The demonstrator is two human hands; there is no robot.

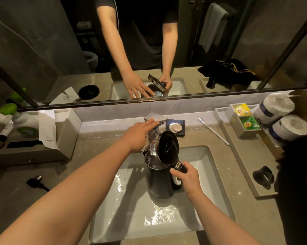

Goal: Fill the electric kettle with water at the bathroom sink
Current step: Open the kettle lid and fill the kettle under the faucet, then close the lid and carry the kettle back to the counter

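A dark electric kettle is held upright over the white sink basin, its round lid flipped open. My right hand grips the kettle's handle. A stream of water runs from the chrome faucet into the kettle's open mouth. My left hand rests flat on the faucet's lever, fingers stretched out. Water glistens on the basin floor.
Kettle plug lies on the counter at left, by a tissue box. Behind the sink are a soap dish and a toothbrush. A tray at right holds tea bags, paper rolls and a black cup.
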